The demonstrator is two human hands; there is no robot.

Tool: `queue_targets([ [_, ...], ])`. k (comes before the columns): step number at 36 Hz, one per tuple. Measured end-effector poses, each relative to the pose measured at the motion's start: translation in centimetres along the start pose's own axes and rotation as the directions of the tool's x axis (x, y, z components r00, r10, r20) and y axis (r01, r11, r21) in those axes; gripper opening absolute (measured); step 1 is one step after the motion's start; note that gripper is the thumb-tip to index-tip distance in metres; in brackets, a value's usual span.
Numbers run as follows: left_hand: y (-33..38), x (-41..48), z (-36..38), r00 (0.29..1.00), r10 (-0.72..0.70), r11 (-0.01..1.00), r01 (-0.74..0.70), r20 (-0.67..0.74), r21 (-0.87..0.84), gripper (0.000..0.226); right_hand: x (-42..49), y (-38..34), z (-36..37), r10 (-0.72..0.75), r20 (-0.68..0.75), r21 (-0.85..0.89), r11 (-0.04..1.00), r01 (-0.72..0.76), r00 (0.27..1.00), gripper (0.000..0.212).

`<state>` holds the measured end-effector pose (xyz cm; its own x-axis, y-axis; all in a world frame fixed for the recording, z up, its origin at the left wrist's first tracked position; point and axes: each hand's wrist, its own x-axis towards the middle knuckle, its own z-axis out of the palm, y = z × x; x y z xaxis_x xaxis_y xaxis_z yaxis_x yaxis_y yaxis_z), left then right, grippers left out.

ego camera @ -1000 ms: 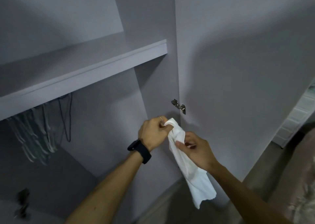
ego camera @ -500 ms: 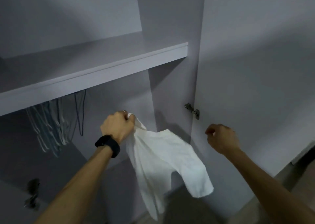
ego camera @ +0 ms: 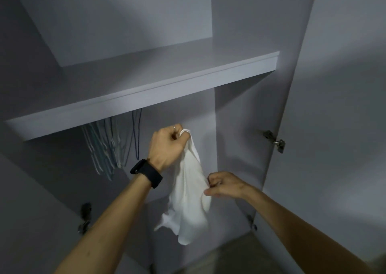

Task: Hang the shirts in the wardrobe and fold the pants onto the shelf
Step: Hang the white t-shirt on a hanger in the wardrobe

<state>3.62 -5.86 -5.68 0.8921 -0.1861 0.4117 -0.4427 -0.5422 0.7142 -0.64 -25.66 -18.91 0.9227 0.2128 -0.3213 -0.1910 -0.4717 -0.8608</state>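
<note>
Only the head view here, looking up into an open wardrobe (ego camera: 236, 148). The left hand (ego camera: 167, 146) sits pretty much dead centre, fist curled tight around the bunched top of the white shirt (ego camera: 188, 194), just under the front edge of the shelf (ego camera: 146, 98) at its 12 o'clock. There's a pale loop sticking out of the fist, and I honestly can't tell if it's the collar or something else. The shirt hangs limp from that grip toward 6 o'clock, in front of the hanging space and not on any rail that I can see. The right hand (ego camera: 226, 185) is at about 4 o'clock from the left one, fingers curled in, with the fingertips (ego camera: 208, 187) pinching the shirt's right edge about halfway down. A black watch (ego camera: 147, 173) is strapped on the left wrist. At 9 o'clock from the left hand, a bunch of empty hangers (ego camera: 102, 148) dangles under the shelf, well apart from the shirt. Out at 3 o'clock, a metal hinge (ego camera: 274, 141) joins the swung-open door (ego camera: 334, 127) to the side panel.
</note>
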Motion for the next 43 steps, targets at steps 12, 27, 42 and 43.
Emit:
queue_targets([
  [12,-6.3,0.6,-4.3,0.955,-0.295,0.917,0.276,-0.023,-0.288,0.022,-0.7,2.0,-1.5,0.080,0.011,-0.235,0.969,-0.075,0.997,0.026],
  [27,-15.7,-0.8,1.3,0.915,-0.341,0.936,0.308,0.215,0.173,0.020,-4.6,3.5,-7.6,-0.049,-0.541,-0.452,0.859,-0.241,0.839,0.025],
  [42,-11.7,-4.9,5.8,0.716,-0.306,0.877,0.468,0.628,-0.106,0.019,-1.7,4.8,-5.3,0.376,-0.641,0.511,0.860,0.007,0.670,0.022],
  [43,-11.2,-5.5,6.4,0.674,-0.302,0.884,0.463,0.674,-0.068,0.018,-1.2,4.8,-5.3,0.370,-0.637,0.555,0.829,0.069,0.676,0.020],
])
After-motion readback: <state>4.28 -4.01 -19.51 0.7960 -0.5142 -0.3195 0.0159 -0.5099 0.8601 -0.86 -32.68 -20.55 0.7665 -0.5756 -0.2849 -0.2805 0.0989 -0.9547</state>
